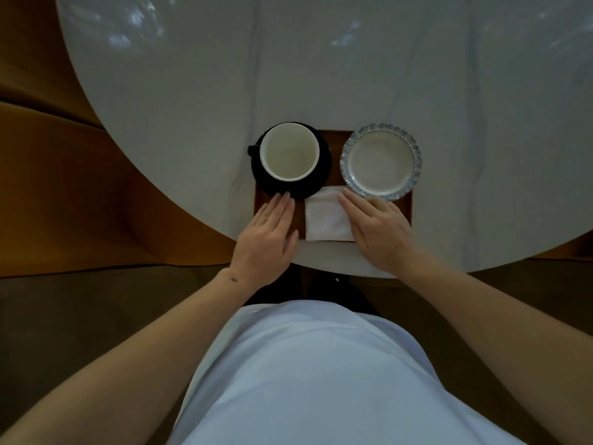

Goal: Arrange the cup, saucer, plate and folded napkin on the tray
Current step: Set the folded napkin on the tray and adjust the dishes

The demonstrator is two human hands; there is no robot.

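A brown wooden tray (333, 139) lies near the table's front edge. On its left stands a dark cup with a white inside (289, 151) on a black saucer (324, 175). A scalloped blue-rimmed plate (381, 161) sits on the tray's right. A white folded napkin (325, 218) lies at the tray's front middle. My left hand (268, 237) rests flat on the tray, fingertips touching the saucer's front rim. My right hand (377, 231) lies flat beside the napkin's right edge, fingertips near the plate. Neither hand holds anything.
The tray rests on a round white table (321, 75). Orange-brown seating (80, 187) curves around the table's left side. My white-clad body fills the lower view.
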